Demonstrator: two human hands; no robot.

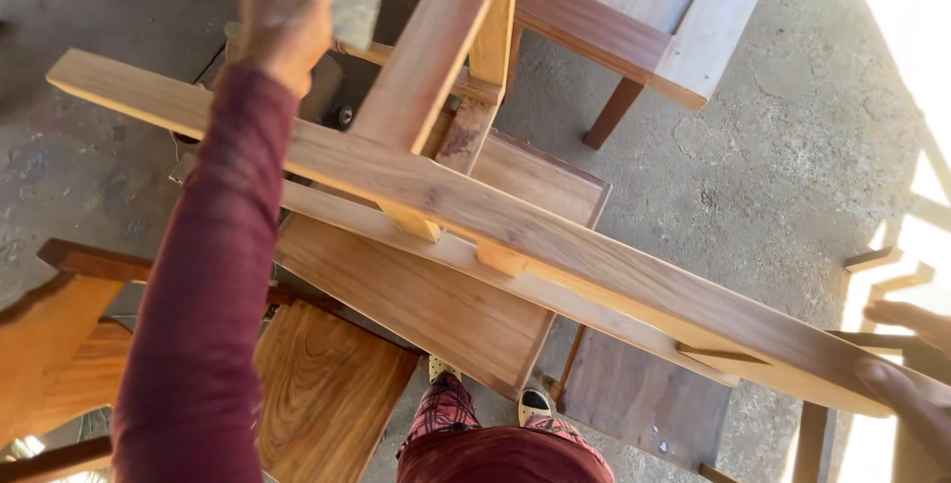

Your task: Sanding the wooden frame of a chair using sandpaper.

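Note:
A wooden frame of long pale rails (pixel 555 245) lies slantwise across a small brown table (pixel 426 310). Upright pieces (pixel 436 47) rise from it toward the top of the view. My left hand (pixel 285 9), on a maroon sleeve, is raised above the frame's far left end. It is closed in a fist on a grey sheet (pixel 355 5), perhaps sandpaper. My right hand (pixel 909 376) is at the lower right edge of the view, wrapped round the near end of the long rail. Only part of that hand shows.
A pale wooden bench (pixel 644 17) with a dark leg stands at the top right. Wooden panels (pixel 327 384) and chair parts (pixel 59 334) crowd the lower left. My feet in yellow sandals (pixel 535 406) stand on the concrete floor (pixel 773 146). More wooden pieces (pixel 877 260) lie at the right.

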